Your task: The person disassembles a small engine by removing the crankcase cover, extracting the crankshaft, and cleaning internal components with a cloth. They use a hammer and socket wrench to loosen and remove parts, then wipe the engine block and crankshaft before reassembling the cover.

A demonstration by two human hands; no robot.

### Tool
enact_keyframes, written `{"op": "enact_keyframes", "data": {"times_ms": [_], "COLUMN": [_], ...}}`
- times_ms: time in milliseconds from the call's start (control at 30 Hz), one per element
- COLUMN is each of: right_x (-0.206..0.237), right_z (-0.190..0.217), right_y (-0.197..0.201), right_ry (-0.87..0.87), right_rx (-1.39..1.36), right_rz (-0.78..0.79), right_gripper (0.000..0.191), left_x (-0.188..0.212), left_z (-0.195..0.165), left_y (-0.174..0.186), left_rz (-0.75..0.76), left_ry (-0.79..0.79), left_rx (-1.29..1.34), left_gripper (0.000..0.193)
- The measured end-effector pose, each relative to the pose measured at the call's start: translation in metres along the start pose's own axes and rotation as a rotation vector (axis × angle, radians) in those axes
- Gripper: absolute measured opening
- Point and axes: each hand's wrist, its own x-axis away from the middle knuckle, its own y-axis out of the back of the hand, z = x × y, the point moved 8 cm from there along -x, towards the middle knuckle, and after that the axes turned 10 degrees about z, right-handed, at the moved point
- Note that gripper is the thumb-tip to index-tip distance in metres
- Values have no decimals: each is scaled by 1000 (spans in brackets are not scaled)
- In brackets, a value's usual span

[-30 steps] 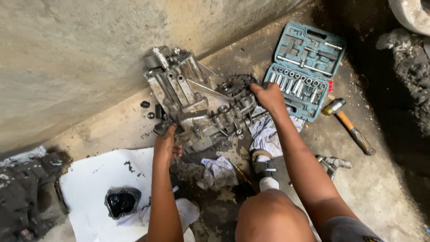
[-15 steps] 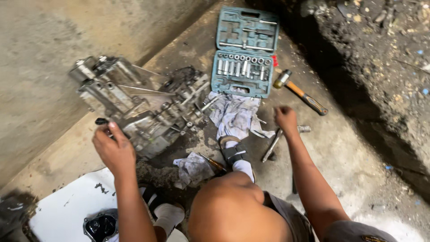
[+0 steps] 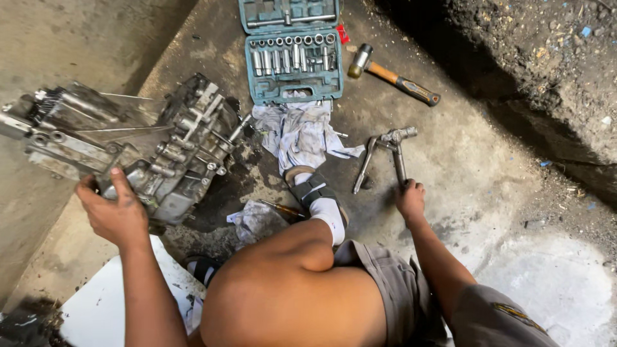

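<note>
A large grimy metal gearbox housing (image 3: 135, 151) lies on the concrete floor at the left. My left hand (image 3: 114, 212) rests on its near edge, fingers curled over the metal. My right hand (image 3: 410, 199) is low on the right, closed around the end of one handle of a metal wrench tool (image 3: 384, 154) that lies on the floor. My bare knee (image 3: 289, 289) fills the bottom centre, and my foot in a white sock and sandal (image 3: 318, 199) rests between the two hands.
An open teal socket set case (image 3: 292, 48) sits at the top. A hammer (image 3: 393, 80) with an orange and black handle lies right of it. Dirty rags (image 3: 299, 132) lie below the case. White sheet (image 3: 96, 308) at bottom left. Dark dirt bank (image 3: 533, 71) at right.
My right hand left the gearbox, swung right and down, and closed on the wrench handle. My left hand moved to the housing's near edge. The view shifted right.
</note>
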Motion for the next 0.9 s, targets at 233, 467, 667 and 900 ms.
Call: {"op": "enact_keyframes", "data": {"times_ms": [233, 467, 667, 900], "right_x": [-26, -16, -12, -7], "right_z": [-15, 2, 4, 39], "right_y": [-11, -17, -17, -6], "right_ry": [-80, -232, -373, -194], "right_rx": [-115, -979, -1161, -1929], "right_rz": [243, 417, 465, 1079], "right_gripper": [44, 27, 49, 51], "left_x": [-3, -5, -6, -4], "left_z": [24, 38, 30, 9], "left_y": [-7, -15, -12, -2], "left_rz": [-16, -27, -32, -52], "left_ry": [-43, -98, -49, 8], "left_rx": [-19, -26, 17, -1], "left_gripper": [45, 40, 44, 52]}}
